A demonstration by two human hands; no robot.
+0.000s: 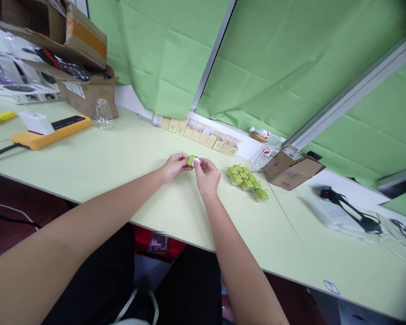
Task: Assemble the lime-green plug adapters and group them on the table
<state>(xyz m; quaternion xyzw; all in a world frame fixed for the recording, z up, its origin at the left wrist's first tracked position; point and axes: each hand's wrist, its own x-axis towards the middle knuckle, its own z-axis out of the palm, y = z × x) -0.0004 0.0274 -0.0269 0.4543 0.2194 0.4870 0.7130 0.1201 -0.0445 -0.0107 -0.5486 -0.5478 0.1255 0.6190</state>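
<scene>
Above the middle of the pale table (122, 155), both my hands meet on one small green-and-white item (191, 160). My left hand (175, 166) pinches its green side between thumb and fingers. From the other side, my right hand (207, 175) has its thumb and fingers closed on the white part. The item's exact kind is too small to make out. To the right of my right hand sits a cluster of several small green-topped pieces with loops and clear lower parts (246, 178).
Along the wall stands a row of small cardboard boxes (198, 134). Plastic bottles (265, 153) and a carton (291, 168) are at the back right. An orange power strip (54, 132), a clear jar (103, 115) and stacked cartons (88, 92) stand left. A black strapped device (352, 210) lies far right.
</scene>
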